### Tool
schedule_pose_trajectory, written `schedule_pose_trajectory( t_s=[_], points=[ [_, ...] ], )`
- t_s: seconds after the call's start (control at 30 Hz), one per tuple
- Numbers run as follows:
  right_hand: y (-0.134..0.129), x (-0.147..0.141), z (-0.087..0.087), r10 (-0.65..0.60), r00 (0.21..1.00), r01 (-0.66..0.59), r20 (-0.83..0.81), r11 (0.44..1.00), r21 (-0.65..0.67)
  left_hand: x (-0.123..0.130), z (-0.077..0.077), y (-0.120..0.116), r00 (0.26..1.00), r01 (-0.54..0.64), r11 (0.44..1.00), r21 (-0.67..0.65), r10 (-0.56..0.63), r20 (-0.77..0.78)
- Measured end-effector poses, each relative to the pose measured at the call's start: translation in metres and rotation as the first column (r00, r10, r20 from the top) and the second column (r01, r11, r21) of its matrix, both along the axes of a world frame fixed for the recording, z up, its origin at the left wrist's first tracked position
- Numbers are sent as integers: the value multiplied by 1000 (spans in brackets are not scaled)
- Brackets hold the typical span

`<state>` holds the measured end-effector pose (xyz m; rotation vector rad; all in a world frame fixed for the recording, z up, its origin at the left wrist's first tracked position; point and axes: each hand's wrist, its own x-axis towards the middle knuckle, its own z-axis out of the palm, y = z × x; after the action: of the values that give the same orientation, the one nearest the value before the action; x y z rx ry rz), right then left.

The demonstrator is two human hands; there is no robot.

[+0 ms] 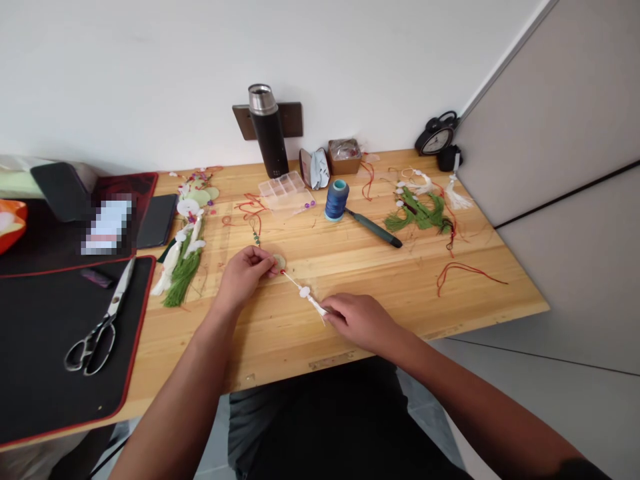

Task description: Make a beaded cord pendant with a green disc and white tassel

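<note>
My left hand (249,275) pinches a pale green round pendant (281,263) at its left edge, just above the wooden table. A red cord with small dark green beads (257,236) runs up from behind those fingers. From the pendant's lower side, a white cord stretches to a white bead (305,292) and on to a white tassel (317,307). The tassel's lower end is gripped between thumb and fingers of my right hand (357,321). The cord between both hands looks straight. My right fingertips partly hide the tassel's strands.
Beyond my hands stand a blue thread spool (337,201), a dark green pen-like tool (375,230), a clear compartment box (286,192) and a black flask (269,137). Green tassels lie left (183,277) and right (425,210). Scissors (103,327) rest on a black mat (35,347).
</note>
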<state>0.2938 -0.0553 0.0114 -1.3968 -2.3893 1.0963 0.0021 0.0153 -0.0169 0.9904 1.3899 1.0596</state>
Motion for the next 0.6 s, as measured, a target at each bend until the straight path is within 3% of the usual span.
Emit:
schedule_pose_trajectory(
  t_s=[0.17, 0.33, 0.47, 0.6],
  points=[
    [-7, 4, 2, 16, 999, -17, -45, 1000, -13, 1, 0, -1, 1000, 2, 1000, -24, -2, 7],
    [-13, 10, 0, -83, 989, 78, -125, 996, -45, 0, 0, -1, 999, -24, 1000, -14, 24, 23],
    [-19, 14, -3, -131, 987, 126, -89, 990, -65, -1, -1, -1, 999, -30, 1000, 5, 30, 26],
    [-21, 12, -7, -150, 989, 150, -22, 989, 9, 0, -1, -1, 999, -29, 1000, 1, 29, 23]
  ],
)
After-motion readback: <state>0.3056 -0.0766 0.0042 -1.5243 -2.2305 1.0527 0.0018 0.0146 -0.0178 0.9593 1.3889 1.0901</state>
